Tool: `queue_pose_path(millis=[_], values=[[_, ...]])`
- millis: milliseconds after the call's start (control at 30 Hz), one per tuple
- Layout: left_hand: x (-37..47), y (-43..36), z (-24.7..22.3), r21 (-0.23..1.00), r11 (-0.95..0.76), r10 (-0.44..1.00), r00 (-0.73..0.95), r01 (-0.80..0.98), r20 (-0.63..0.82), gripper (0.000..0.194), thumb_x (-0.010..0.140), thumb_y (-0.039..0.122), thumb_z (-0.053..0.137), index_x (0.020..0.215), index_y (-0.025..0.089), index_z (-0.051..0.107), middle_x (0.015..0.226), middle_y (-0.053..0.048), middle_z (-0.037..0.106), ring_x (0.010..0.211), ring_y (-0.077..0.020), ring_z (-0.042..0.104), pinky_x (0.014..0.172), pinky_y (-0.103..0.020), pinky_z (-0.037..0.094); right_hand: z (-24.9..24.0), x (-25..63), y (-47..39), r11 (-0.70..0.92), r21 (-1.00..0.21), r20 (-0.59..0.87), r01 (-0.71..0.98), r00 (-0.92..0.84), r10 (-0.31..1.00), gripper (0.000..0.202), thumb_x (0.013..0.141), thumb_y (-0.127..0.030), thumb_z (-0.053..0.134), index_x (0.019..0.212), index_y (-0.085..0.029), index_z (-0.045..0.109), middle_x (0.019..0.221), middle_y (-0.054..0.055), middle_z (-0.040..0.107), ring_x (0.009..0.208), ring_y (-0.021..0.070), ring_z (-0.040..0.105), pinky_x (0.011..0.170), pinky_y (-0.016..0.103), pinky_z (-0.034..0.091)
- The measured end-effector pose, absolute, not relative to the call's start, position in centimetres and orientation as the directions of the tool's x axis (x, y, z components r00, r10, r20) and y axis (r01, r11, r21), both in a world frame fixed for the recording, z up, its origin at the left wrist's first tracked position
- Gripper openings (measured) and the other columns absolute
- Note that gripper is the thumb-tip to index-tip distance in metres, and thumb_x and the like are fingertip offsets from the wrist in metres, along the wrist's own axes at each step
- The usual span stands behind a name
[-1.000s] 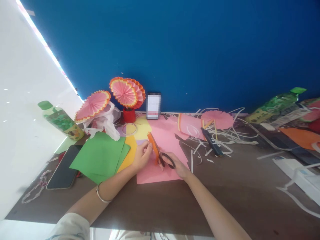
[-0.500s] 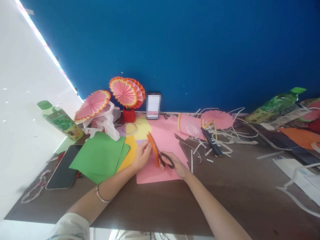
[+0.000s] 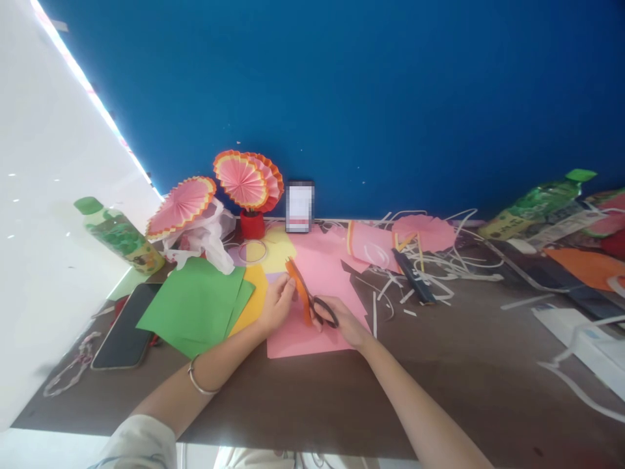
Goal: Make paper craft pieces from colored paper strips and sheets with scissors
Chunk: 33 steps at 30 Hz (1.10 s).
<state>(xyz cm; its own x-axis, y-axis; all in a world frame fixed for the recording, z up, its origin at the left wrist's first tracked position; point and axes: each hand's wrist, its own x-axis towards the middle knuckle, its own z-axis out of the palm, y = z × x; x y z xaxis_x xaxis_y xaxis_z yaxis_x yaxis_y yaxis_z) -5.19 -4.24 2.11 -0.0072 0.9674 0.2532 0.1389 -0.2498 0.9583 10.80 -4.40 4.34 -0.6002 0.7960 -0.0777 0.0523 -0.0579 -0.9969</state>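
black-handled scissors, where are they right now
In the head view the scissors sit just left of centre, gripped by the right hand over the pink paper sheet, blades against the orange paper strip held by the left hand.

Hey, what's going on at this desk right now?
A person is cutting paper. The left hand holds a strip of orange paper upright, and the right hand works black-handled scissors along it, above a pink sheet on the brown table. Green sheets and a phone lie to the left, finished pleated paper fans stand at the back, and white paper trimmings are scattered to the right.
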Motion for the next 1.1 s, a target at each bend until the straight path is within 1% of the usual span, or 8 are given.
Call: queue_pose_path(millis=[200, 333, 467, 733, 1000, 1100], values=[[-5.23, -4.16, 2.00, 0.954, -0.258, 0.965, -0.011, 0.150, 0.262, 0.033, 0.087, 0.035, 0.034, 0.058, 0.019, 0.039, 0.054, 0.003, 0.043, 0.053, -0.0105, 0.044, 0.057, -0.024, 0.036, 4.41, 10.69, -4.49, -0.077, -0.996, -0.086, 0.040, -0.589, 0.803, 0.037, 0.077, -0.050, 0.052, 0.060, -0.017, 0.046, 0.048, -0.003, 0.045, 0.045, 0.0086, 0.037, 0.048, 0.024, 0.028], [-5.26, -4.14, 2.00, 0.956, -0.247, 0.968, -0.011, 0.161, 0.252, 0.033, 0.087, 0.035, 0.034, 0.059, 0.019, 0.040, 0.054, 0.003, 0.043, 0.054, -0.0107, 0.044, 0.058, -0.024, 0.036, 4.35, 10.64, -4.52, -0.088, -0.995, -0.092, 0.035, -0.581, 0.809, 0.035, 0.076, -0.047, 0.053, 0.060, -0.017, 0.046, 0.047, -0.004, 0.044, 0.044, 0.0085, 0.036, 0.048, 0.025, 0.028], [-5.30, -4.15, 2.12, 0.956, -0.247, 0.967, -0.017, 0.161, 0.253, 0.033, 0.087, 0.035, 0.034, 0.059, 0.019, 0.039, 0.054, 0.003, 0.043, 0.054, -0.0108, 0.043, 0.057, -0.024, 0.036, 4.04, 10.69, -4.41, -0.109, -0.994, -0.101, 0.023, -0.588, 0.803, 0.032, 0.079, -0.043, 0.052, 0.062, -0.017, 0.047, 0.048, -0.004, 0.045, 0.045, 0.0088, 0.037, 0.049, 0.025, 0.028], [-5.37, -4.18, 2.02, 0.953, -0.261, 0.964, -0.017, 0.151, 0.266, 0.032, 0.087, 0.034, 0.035, 0.059, 0.019, 0.040, 0.055, 0.003, 0.043, 0.055, -0.0110, 0.043, 0.057, -0.024, 0.036, 4.07, 10.66, -4.36, -0.143, -0.990, -0.117, 0.000, -0.573, 0.811, 0.031, 0.078, -0.039, 0.053, 0.057, -0.018, 0.042, 0.047, -0.004, 0.044, 0.045, 0.0087, 0.037, 0.050, 0.025, 0.027], [-5.32, -4.18, 1.95, 0.959, -0.240, 0.968, -0.040, 0.152, 0.249, 0.033, 0.086, 0.036, 0.034, 0.058, 0.019, 0.040, 0.054, 0.002, 0.044, 0.055, -0.0114, 0.044, 0.057, -0.024, 0.037, 3.95, 10.51, -4.51, -0.133, -0.991, -0.110, -0.001, -0.559, 0.822, 0.035, 0.077, -0.044, 0.053, 0.057, -0.019, 0.040, 0.047, -0.006, 0.041, 0.044, 0.0085, 0.037, 0.050, 0.025, 0.027], [-5.20, -4.34, 2.03, 0.963, -0.229, 0.973, 0.004, 0.140, 0.231, 0.031, 0.086, 0.035, 0.035, 0.059, 0.019, 0.040, 0.054, 0.002, 0.045, 0.055, -0.0115, 0.044, 0.057, -0.025, 0.037, 4.28, 10.48, -4.59, -0.085, -0.996, -0.077, 0.013, -0.577, 0.813, 0.038, 0.079, -0.048, 0.050, 0.058, -0.018, 0.041, 0.048, -0.004, 0.043, 0.046, 0.0091, 0.037, 0.049, 0.025, 0.026]])
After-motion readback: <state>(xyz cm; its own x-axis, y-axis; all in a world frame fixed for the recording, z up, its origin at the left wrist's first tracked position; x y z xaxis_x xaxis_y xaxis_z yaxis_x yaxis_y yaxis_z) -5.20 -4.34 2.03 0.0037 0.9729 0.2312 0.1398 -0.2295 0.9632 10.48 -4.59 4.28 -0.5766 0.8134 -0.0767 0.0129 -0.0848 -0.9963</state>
